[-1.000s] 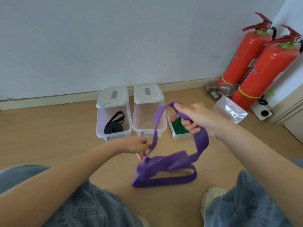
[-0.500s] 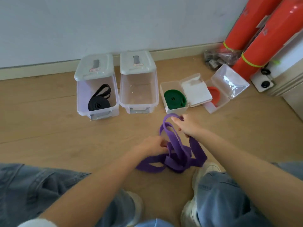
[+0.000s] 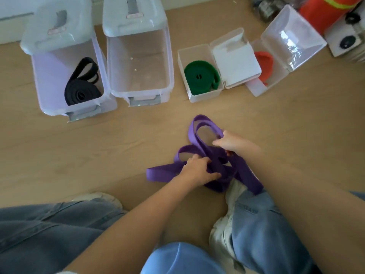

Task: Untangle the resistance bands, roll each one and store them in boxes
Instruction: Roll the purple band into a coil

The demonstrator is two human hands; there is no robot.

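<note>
A tangled purple resistance band (image 3: 199, 135) lies on the wooden floor in front of my knees. My left hand (image 3: 197, 170) grips the knotted middle of it. My right hand (image 3: 234, 143) holds a loop of the same band just beyond. Four open boxes stand in a row further away. The left clear box (image 3: 45, 84) holds a rolled black band (image 3: 82, 89). The second clear box (image 3: 138, 62) holds no band. A small white box (image 3: 205, 95) holds a rolled green band (image 3: 200, 76). An orange band (image 3: 264, 65) lies in the rightmost box (image 3: 254, 89).
Red fire extinguishers (image 3: 325, 12) and a white device (image 3: 347, 40) stand at the back right by the wall. My jeans-clad legs (image 3: 49, 230) and white shoes (image 3: 223, 230) flank the band. Bare floor stretches to the left.
The purple band went from hanging in the air between my hands down onto the floor. Both hands lowered with it, and my view tilted downward.
</note>
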